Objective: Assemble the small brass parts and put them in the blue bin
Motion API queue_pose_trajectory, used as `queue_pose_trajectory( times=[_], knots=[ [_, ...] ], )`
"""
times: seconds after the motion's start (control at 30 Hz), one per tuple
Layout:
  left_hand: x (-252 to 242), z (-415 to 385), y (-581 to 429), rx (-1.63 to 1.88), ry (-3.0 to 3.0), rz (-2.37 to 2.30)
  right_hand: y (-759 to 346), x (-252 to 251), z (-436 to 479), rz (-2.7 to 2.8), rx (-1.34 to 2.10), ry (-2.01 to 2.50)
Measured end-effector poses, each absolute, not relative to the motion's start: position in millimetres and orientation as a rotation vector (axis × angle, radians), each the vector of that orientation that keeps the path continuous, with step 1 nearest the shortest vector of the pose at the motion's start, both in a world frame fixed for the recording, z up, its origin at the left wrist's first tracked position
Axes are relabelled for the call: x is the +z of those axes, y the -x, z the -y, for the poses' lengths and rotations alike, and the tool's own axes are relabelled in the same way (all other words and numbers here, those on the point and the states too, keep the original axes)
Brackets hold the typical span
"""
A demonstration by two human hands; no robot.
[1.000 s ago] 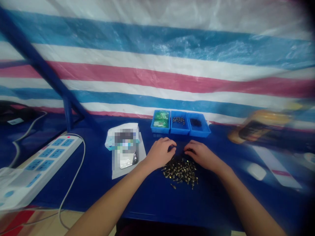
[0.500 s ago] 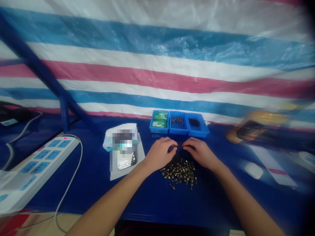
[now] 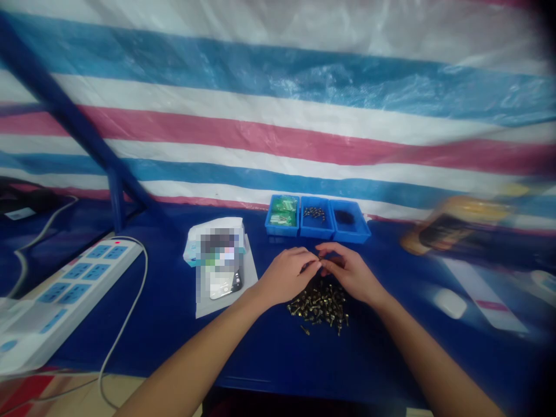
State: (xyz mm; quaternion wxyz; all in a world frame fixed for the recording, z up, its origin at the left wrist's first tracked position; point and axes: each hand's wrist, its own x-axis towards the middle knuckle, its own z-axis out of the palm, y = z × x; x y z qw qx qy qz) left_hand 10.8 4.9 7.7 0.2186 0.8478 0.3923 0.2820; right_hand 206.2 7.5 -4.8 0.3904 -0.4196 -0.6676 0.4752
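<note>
My left hand (image 3: 290, 273) and my right hand (image 3: 347, 271) meet fingertip to fingertip above the blue table. Both are closed in a pinch, and a tiny dark piece shows between the fingertips, too small to name. Just below them lies a pile of small brass-coloured screw-like metal parts (image 3: 319, 307), its upper edge shaded by my hands. Beyond my fingers stand three blue bins in a row: the left bin (image 3: 282, 231) holds green-and-clear packets, the middle bin (image 3: 316, 233) small metal parts, the right bin (image 3: 357, 236) a dark heap of tiny pieces.
Left of my arm, a phone (image 3: 226, 284) lies on a white sheet beside a partly blurred packet (image 3: 191, 246). A white power strip (image 3: 93, 289) with a cable fills the left side. At right are a white rounded case (image 3: 450, 303) and a blurred jar (image 3: 460, 223).
My hands have come together; the gap between their fingertips has closed, with the right hand moving slightly left. The pile and bins look the same.
</note>
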Motion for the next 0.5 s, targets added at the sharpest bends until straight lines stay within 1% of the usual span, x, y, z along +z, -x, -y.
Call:
queue_pose_trajectory(
  times=[0.17, 0.33, 0.5],
  knots=[
    [8.6, -5.1, -10.1, 0.815, -2.296, -1.1, -204.7, -5.1, -7.0, 1.693, 1.092, 1.085],
    [9.7, -4.7, -9.7, 0.838, -2.249, -1.171, -206.0, -1.8, -7.3, 1.61, 1.102, 1.11],
    [12.5, -2.8, -10.3, 0.854, -2.198, -1.103, -206.4, 1.7, -7.1, 1.625, 1.082, 1.115]
  ],
)
